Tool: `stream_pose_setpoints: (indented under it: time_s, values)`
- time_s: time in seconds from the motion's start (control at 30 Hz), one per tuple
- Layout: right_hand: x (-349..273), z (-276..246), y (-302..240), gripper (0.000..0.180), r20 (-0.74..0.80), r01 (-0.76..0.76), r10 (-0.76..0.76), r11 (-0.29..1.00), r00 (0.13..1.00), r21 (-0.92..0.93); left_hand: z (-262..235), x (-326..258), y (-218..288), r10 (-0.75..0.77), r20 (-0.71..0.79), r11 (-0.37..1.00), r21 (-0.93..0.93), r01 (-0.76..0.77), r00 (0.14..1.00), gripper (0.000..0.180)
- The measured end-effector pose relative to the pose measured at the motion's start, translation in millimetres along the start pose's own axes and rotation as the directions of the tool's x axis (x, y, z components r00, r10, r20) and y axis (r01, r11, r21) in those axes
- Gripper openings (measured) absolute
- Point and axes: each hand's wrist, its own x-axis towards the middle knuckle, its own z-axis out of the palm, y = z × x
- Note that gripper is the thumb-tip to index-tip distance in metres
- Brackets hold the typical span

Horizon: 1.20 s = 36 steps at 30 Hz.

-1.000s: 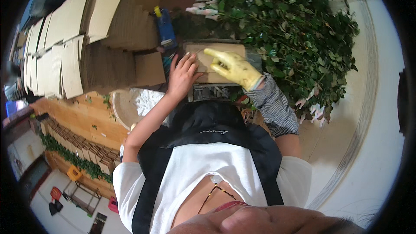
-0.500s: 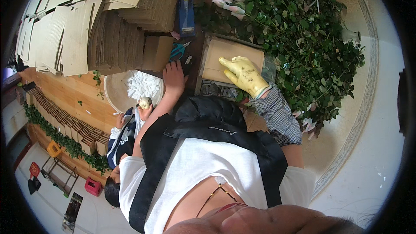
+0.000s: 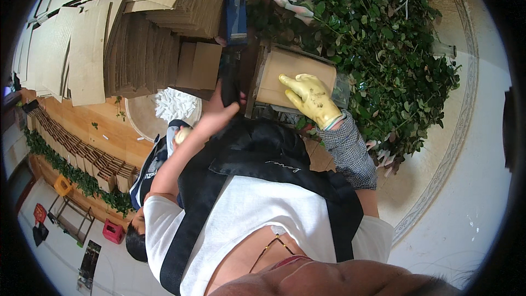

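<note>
My left hand (image 3: 226, 101), bare and slightly blurred, is closed around a long black tool (image 3: 231, 79) above the dark table, left of a shallow box. What kind of tool it is, I cannot make out. My right hand (image 3: 311, 98), in a stained yellow glove, rests on a tan cardboard sheet (image 3: 274, 79) lying on the box (image 3: 253, 96). Its thumb is spread from the fingers, and nothing shows in its grasp. Below the sheet, the box's near part is partly hidden by my dark apron.
Cut rose stems with leaves (image 3: 378, 44) pile up at the right, some blooms in pale sleeves (image 3: 296, 8). Cardboard stacks (image 3: 142, 49) stand left, beside a blue tape dispenser (image 3: 236, 16). A basin (image 3: 143, 123) holds white pieces (image 3: 175, 104). Another person (image 3: 143, 186) is close by my left arm.
My left hand has risen from the table with the black tool, which lay beside teal-handled scissors. Those scissors are now out of sight. My right hand has barely moved.
</note>
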Motion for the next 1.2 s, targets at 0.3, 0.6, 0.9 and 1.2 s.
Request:
stream_pose_setpoints:
  time_s: [0.3,0.6,0.9,1.2]
  values:
    - [-2,8,6,0.033,-0.093,0.048,-0.042,0.997,0.995,0.063,-7,-3,-10,0.200,0.189,0.645,0.713,-0.275,0.961,0.066]
    - [-1,10,6,0.033,-0.118,0.065,-0.060,0.997,0.991,0.037,-7,5,-23,0.259,0.097,0.597,0.766,-0.238,0.961,0.052]
    - [2,7,4,0.031,-0.045,0.016,-0.012,0.997,0.999,0.082,-42,-47,-34,0.449,0.237,-0.189,0.968,-0.168,0.861,0.063]
    - [-1,5,5,0.034,0.066,-0.053,0.050,0.997,0.997,0.055,-36,-19,-4,0.391,0.480,-0.401,0.857,-0.324,0.786,0.054]
